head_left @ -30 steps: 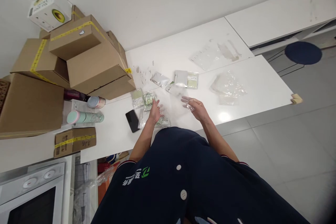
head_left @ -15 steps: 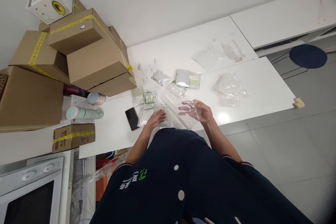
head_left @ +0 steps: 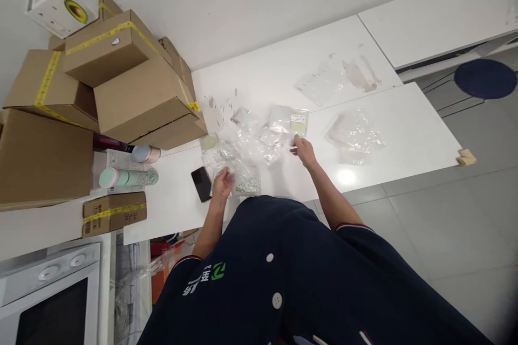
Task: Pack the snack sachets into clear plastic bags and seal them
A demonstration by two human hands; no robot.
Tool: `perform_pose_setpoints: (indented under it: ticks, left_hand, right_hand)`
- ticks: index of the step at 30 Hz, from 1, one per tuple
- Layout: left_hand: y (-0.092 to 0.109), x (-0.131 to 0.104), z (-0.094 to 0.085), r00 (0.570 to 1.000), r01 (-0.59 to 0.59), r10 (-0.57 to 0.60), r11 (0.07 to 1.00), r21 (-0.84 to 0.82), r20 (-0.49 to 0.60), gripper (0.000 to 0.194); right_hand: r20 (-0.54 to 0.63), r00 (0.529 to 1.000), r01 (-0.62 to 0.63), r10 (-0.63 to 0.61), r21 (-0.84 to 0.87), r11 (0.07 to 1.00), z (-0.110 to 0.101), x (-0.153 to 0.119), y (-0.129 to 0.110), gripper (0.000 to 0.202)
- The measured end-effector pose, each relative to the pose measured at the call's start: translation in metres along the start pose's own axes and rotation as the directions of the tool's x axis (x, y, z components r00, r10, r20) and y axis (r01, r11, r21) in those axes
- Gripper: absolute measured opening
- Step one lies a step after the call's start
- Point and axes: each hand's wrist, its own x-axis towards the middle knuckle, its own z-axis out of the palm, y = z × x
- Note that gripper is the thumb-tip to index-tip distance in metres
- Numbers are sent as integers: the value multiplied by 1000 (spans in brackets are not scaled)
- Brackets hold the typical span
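Note:
A large clear plastic bag [head_left: 259, 145] lies spread over the small packets in the middle of the white table. My left hand [head_left: 223, 182] pinches its near left part, just right of a black phone [head_left: 201, 184]. At the bag's right side is my right hand [head_left: 302, 151], its fingers bent close together; whether they grip the film is unclear. Beyond this hand sits a green-labelled packet [head_left: 298, 122], beside a silvery packet [head_left: 280, 117] partly under the film. Another greenish packet [head_left: 209, 142] shows at the left.
Cardboard boxes [head_left: 141, 97] are stacked at the left, with a green bottle [head_left: 128, 178] and a small taped box [head_left: 114, 213] nearer. More clear bags [head_left: 354, 137] lie on the right of the table [head_left: 421, 135]. A blue stool [head_left: 484, 79] stands beyond.
The clear bag has shifted left and now covers the packets. My left hand has moved left and closed on it; my right hand has moved up and left, out from behind the film.

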Motion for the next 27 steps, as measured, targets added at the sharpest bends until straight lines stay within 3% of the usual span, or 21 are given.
perform_pose_setpoints:
  ticks: [2, 4, 7, 10, 15, 18, 20, 23, 27]
  left_hand:
    - [17, 4, -8, 992, -46, 47, 999, 15, -119, 3]
    - [24, 4, -7, 985, -52, 57, 998, 39, -163, 8]
    - [21, -3, 5, 990, -44, 51, 997, 58, -129, 18]
    - [15, -12, 21, 997, -36, 41, 997, 68, -71, 19]
    - [13, -20, 47, 989, -39, 23, 994, 102, 145, 16]
    - [14, -22, 71, 971, -50, 19, 991, 125, 238, 18]
    - [15, -26, 91, 958, -78, 32, 986, 150, 285, 19]
    - [15, -34, 120, 929, -156, 88, 974, 163, 359, 19]
    - [-2, -43, 144, 880, -215, 128, 966, 143, 457, 17]
  right_hand:
    - [-50, 999, -39, 21, -386, 922, 9, 26, 16, 41]
    - [-5, 999, -30, 34, -645, 764, 24, 41, 26, 39]
    - [83, 996, 53, 17, -767, 640, 45, 55, 30, 35]
    - [119, 993, 91, -1, -756, 648, 44, 69, 26, 32]
    - [36, 998, 63, -53, -650, 757, 8, 94, 20, 23]
    - [13, 998, 54, -53, -420, 906, -16, 94, 15, 16]
    - [46, 999, 6, 0, -134, 991, -31, 86, 13, 17]
    - [67, 998, -30, 15, 222, 974, -57, 59, 14, 21]
    - [-151, 988, 63, -13, 330, 942, -99, 13, 34, 29]
